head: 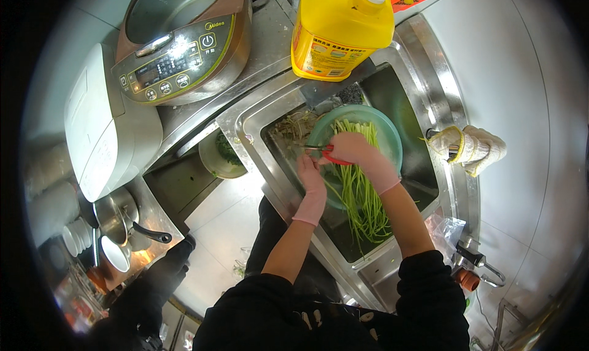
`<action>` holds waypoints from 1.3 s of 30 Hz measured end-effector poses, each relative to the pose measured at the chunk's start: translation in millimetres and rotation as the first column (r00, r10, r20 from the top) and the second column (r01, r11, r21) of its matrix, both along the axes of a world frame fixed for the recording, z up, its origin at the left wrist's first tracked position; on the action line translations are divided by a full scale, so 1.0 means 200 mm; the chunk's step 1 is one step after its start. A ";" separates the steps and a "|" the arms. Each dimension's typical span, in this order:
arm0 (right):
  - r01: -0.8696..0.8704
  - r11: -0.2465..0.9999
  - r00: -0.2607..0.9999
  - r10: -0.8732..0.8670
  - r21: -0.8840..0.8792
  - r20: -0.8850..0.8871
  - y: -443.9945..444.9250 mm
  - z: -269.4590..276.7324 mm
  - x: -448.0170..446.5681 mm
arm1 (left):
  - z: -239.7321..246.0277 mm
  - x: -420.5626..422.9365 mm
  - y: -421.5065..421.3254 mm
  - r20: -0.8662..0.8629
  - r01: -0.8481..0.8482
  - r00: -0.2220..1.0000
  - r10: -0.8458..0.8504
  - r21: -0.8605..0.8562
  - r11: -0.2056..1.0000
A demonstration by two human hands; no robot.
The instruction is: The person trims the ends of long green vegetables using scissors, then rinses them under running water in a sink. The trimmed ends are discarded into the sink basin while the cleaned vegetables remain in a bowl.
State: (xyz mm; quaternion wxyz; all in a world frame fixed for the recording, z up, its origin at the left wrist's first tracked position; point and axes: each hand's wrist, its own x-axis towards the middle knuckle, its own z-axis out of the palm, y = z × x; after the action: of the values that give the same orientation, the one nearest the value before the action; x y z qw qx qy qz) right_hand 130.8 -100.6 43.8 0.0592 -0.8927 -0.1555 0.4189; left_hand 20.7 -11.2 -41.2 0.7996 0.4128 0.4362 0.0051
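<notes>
My right hand (354, 151), in a thin pink glove, grips a pair of red-handled scissors (335, 157) above a pale green plastic basin (395, 141). The scissor blades point left, past the basin's rim. Close below them is my left hand (313, 178), also gloved in pink, its fingers bent; whatever they pinch is too small to make out. A bundle of long green stalks (363, 199) lies across the basin, pale ends inside and thin leafy ends over the near rim. Pale root trimmings (294, 128) lie in the sink left of the basin.
The basin stands in a stainless steel sink (251, 121). Behind it is a yellow detergent jug (343, 33); a cloth (469, 146) hangs over the tap at right. A rice cooker (184, 65) and a bowl of dark greens (207, 160) are at left. Another person's dark sleeve (161, 268) shows lower left.
</notes>
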 end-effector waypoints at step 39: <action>0.463 0.870 0.883 -0.470 0.169 0.001 -0.50 0.18 -0.44 | -0.02 0.05 -0.16 0.033 0.055 0.998 -0.055 0.018 0.998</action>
State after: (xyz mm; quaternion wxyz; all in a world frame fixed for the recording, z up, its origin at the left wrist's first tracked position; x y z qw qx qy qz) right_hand 43.7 -200.2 79.9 0.2285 -0.9044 0.0293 0.3592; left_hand 29.9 -43.2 -46.0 0.8029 0.4314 0.4113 -0.0063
